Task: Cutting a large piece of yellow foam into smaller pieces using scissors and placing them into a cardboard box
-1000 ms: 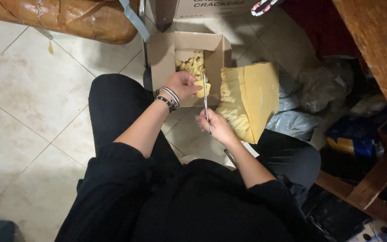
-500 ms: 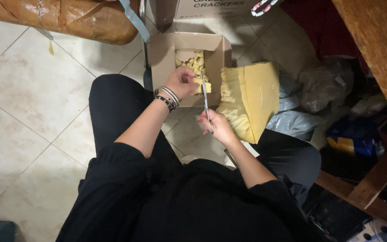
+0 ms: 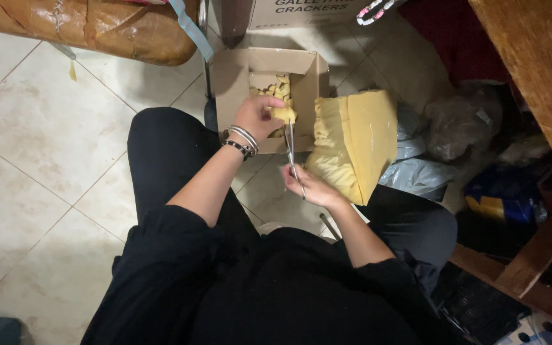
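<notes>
My left hand (image 3: 258, 117), with bracelets on its wrist, pinches a small yellow piece (image 3: 285, 114) over an open cardboard box (image 3: 234, 76). Several yellow cut pieces (image 3: 275, 87) lie inside the box. My right hand (image 3: 309, 185) grips a pair of thin metal scissors (image 3: 291, 150), their blades pointing up to the yellow piece. A large yellow sheet (image 3: 354, 142) rests on my right knee, just right of the scissors.
A brown taped bundle (image 3: 91, 29) lies at the top left on the tiled floor (image 3: 46, 140). A white carton (image 3: 308, 13) stands behind the box. Plastic bags (image 3: 461, 128) and a wooden table (image 3: 538, 70) crowd the right side.
The hands stay almost in place; the scissors have shifted slightly along the yellow piece held by my left hand.
</notes>
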